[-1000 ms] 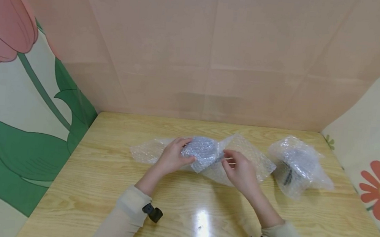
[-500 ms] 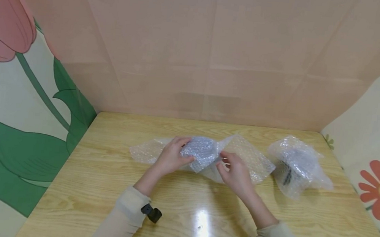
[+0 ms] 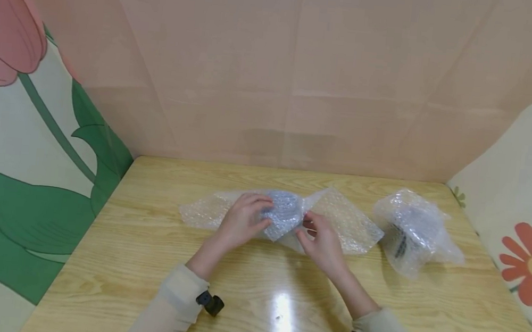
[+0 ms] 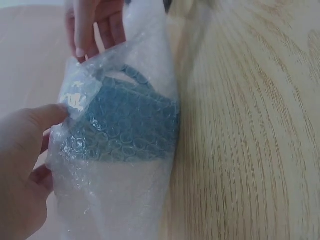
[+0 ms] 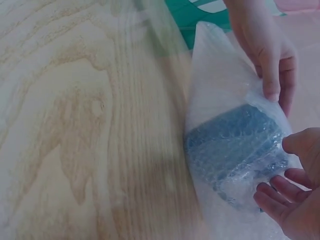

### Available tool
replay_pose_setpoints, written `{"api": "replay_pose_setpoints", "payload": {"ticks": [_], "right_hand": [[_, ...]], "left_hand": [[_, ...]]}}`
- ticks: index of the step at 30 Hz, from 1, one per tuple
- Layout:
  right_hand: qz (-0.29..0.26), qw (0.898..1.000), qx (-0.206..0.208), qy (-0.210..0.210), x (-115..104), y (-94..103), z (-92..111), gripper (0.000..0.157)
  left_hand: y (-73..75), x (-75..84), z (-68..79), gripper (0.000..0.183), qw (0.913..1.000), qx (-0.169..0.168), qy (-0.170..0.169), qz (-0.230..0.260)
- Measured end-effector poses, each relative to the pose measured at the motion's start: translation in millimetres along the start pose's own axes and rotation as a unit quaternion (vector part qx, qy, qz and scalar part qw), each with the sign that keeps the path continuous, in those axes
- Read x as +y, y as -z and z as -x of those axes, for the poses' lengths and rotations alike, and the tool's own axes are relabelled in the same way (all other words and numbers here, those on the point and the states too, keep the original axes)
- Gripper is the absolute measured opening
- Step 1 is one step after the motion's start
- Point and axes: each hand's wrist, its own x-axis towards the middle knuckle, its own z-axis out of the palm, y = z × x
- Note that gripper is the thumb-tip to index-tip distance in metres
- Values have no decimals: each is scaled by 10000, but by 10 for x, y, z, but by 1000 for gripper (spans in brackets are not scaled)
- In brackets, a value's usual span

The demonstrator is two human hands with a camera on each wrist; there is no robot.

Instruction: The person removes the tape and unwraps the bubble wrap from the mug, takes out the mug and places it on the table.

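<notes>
A blue, mug-shaped thing (image 4: 130, 120) with a handle-like loop shows through clear bubble wrap (image 3: 347, 222) near the table's middle. My left hand (image 3: 240, 219) grips the bundle's left side, thumb in front and fingers over the top; in the left wrist view its fingertips press the wrap. My right hand (image 3: 323, 243) is at the bundle's right side, thumb and fingers spread apart and lightly bent. Its fingertips touch the wrap in the right wrist view. Loose wrap extends flat to both sides of the bundle.
Another bubble-wrapped bundle (image 3: 416, 231) with dark marks stands to the right on the wooden table (image 3: 151, 262). A plain pinkish cloth backdrop (image 3: 293, 83) rises behind the table's back edge. Flower-printed panels flank both sides.
My right hand has moved left along the wrap, closer to my left hand. The left fingers have shifted slightly farther over the bundle, which stays in about the same place.
</notes>
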Motion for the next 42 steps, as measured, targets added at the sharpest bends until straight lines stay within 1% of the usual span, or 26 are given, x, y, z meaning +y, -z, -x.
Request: {"api": "replay_pose_setpoints", "payload": {"ticks": [3,7,11,16,18,20,25,32,36,42], "right_hand": [[-216,9997,63,-35,17,-41,6,41],[-439,9989,125,-85,39,-108,9,44],[-432,9989,188,-79,29,-139,14,47],[-384,9989,190,-195,34,-165,24,50],[-387,9987,214,-266,38,-179,26,50],[-395,9984,242,-312,33,-191,28,50],[-365,9980,356,-386,19,-217,36,51],[-290,9979,416,-410,8,-220,44,53],[-280,9979,432,-393,11,-222,41,53],[-245,9978,483,-385,13,-233,31,53]], "left_hand": [[-2,7,9,35,9997,-73,-165,-172],[7,20,14,36,9986,-164,-272,-416],[35,46,21,48,9969,-370,-320,-609],[60,69,27,68,9927,-790,-253,-878],[58,70,30,71,9906,-907,-247,-997],[50,67,33,69,9894,-936,-267,-1077],[41,64,26,59,9918,-692,-375,-1010],[61,84,5,47,9955,-381,-315,-806],[68,93,-17,41,9950,-270,-298,-912],[105,119,-74,36,9937,-183,-149,-1092]]}}
